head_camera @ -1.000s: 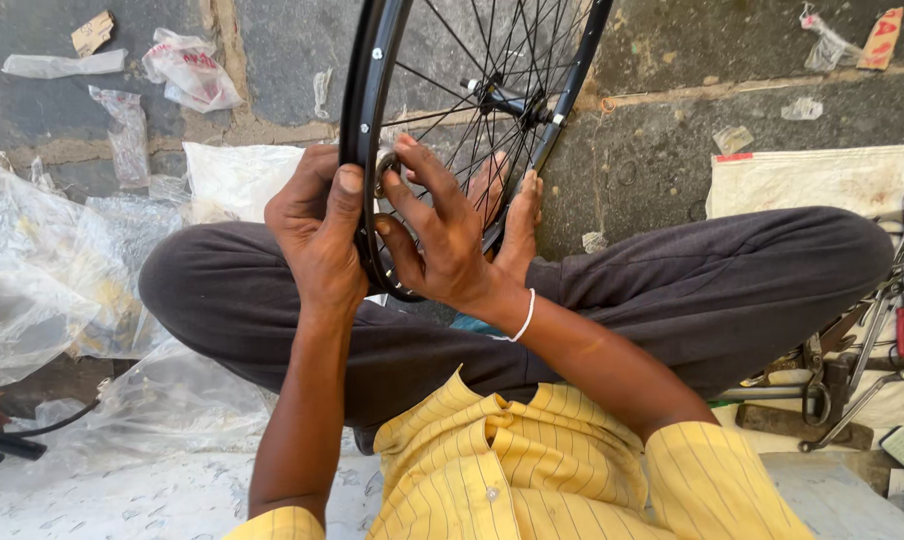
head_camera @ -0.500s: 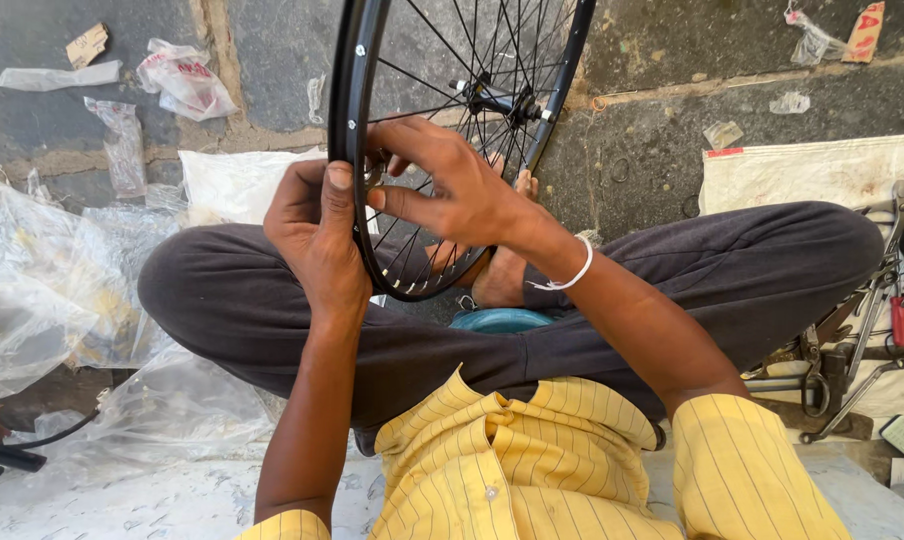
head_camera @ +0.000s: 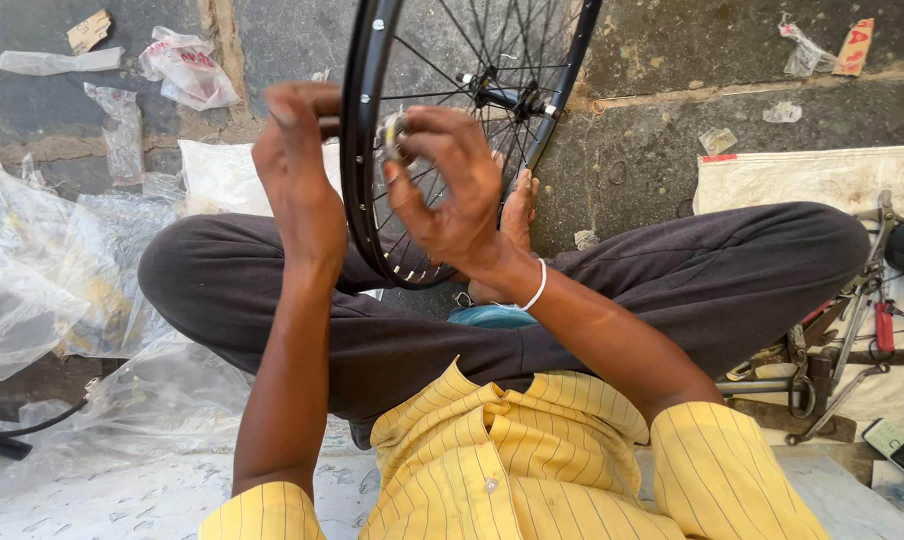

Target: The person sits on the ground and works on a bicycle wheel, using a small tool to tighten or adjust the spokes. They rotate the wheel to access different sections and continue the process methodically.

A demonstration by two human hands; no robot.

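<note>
A black bicycle wheel rim (head_camera: 357, 150) with thin spokes and a hub (head_camera: 492, 95) stands upright between my crossed legs. My left hand (head_camera: 297, 175) grips the rim's outer edge from the left. My right hand (head_camera: 452, 185) reaches through from the right, its fingers pinching a small metal tool (head_camera: 392, 135) against the rim's inner side. A white bangle sits on my right wrist. My bare foot (head_camera: 517, 215) shows behind the spokes.
Crumpled clear plastic sheets (head_camera: 42, 270) lie to the left. Hand tools, pliers and a red-handled tool (head_camera: 852, 330) rest on a white sack at right. Paper and wrapper scraps (head_camera: 187, 70) litter the stone floor ahead.
Both hands have slid upward along the rim. My right hand moved from the lower spokes to the rim's inner side, now pinching the small tool.
</note>
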